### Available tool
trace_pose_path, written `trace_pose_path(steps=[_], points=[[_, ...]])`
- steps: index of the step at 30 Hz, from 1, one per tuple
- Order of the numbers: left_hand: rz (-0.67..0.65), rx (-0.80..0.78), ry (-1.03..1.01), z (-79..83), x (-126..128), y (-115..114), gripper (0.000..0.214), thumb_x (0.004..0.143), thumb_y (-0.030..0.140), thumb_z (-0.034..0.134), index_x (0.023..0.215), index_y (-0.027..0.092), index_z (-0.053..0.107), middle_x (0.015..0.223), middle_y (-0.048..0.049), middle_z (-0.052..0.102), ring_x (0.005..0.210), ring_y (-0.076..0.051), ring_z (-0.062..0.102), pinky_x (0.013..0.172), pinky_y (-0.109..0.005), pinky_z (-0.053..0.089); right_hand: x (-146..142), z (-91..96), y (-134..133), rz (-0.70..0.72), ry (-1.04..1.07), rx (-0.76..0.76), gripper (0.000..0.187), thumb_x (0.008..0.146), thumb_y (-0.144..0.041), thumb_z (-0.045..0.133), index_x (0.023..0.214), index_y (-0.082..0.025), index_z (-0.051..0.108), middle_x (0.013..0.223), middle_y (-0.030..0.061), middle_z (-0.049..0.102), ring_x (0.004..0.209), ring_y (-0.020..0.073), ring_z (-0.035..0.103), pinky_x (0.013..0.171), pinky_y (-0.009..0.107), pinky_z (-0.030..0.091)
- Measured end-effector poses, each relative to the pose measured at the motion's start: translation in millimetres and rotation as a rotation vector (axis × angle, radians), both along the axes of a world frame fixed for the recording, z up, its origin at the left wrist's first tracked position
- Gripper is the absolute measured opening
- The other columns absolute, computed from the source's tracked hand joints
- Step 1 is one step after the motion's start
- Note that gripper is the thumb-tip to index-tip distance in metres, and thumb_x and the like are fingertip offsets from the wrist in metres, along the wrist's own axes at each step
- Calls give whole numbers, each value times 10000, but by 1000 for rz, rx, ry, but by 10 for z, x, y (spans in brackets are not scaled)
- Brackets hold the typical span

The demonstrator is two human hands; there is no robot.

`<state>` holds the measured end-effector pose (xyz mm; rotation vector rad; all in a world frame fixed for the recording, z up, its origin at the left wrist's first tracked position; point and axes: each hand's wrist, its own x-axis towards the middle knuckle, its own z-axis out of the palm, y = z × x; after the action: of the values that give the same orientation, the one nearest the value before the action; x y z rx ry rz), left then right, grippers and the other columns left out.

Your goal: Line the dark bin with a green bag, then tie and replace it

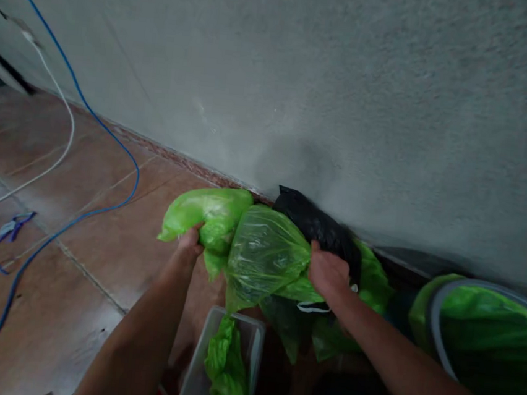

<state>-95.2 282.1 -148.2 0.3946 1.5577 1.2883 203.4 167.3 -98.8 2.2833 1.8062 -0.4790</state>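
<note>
"How do the fingers stand?"

"The left hand (191, 240) grips the bright green bag (213, 211), fingertips partly hidden; the right hand (330, 271) is closed round the gathered end of the translucent green bag (264, 256), which spans between both hands."

"Which step?"

"Apparently holding the bags apart or drawing the film taut — that calls for an even pull, since such thin plastic could tear."

"And the surfaces?"

"Glossy, puffed, wrinkled. On the far side, a creased black bag (310, 217) by the rough grey wall (275, 74). Nearer, crumpled green plastic (226, 368) in a smooth, boxy tub (198, 356); right, a round-rimmed bin (434, 329)."
</note>
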Motion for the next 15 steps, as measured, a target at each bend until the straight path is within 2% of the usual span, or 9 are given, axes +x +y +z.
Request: trace_pose_path(steps=[2,4,7,9,10,12,13,15], points=[[61,65,30,263,-4,177,271,817,130,602,1087,102,596,891,-32,698,860,-162,676,905,-373,573,-31,105,88,8,91,0,342,869,-128,460,1099,-128,713,973,190,736,938,299,707,786,363,510],[90,210,148,624,-24,341,281,792,168,630,1065,98,617,930,-55,707,848,-180,681,885,-389,581,-90,272,212,2,236,124,305,828,-124,484,977,-154,748,979,140,754,955,256,700,806,310,491],[-17,580,374,1114,23,497,252,747,239,674,983,152,656,969,-61,725,841,-197,685,841,-363,590,-180,629,391,-10,483,382,365,761,-103,461,953,-164,767,941,71,770,879,195,693,784,257,472],[-120,772,530,1245,117,509,212,762,323,655,913,175,672,940,-54,734,847,-203,680,845,-356,585,-180,896,437,-33,603,530,369,715,-113,455,891,-166,775,860,43,767,812,179,683,741,242,466],[-186,824,611,1226,173,480,215,788,359,623,895,182,678,923,-49,738,870,-207,679,870,-358,577,-151,1017,427,-57,653,590,366,694,-123,453,859,-167,776,813,32,760,775,175,676,710,238,464],[-393,812,791,1018,290,345,237,835,359,546,911,194,696,915,-41,749,949,-216,675,938,-358,549,-33,1185,347,-128,750,667,365,664,-149,456,837,-171,776,736,13,738,697,167,659,646,230,460],[-541,747,889,846,349,239,237,841,314,519,921,193,706,914,-46,753,967,-222,675,947,-357,544,51,1212,285,-178,800,690,369,656,-165,461,846,-171,777,708,5,727,657,162,649,614,228,458],[-946,477,1124,433,474,-40,245,783,180,533,936,181,724,944,-63,759,985,-235,681,948,-350,536,243,1127,146,-309,889,714,380,650,-202,480,886,-170,776,684,-1,715,599,155,632,567,226,459]])
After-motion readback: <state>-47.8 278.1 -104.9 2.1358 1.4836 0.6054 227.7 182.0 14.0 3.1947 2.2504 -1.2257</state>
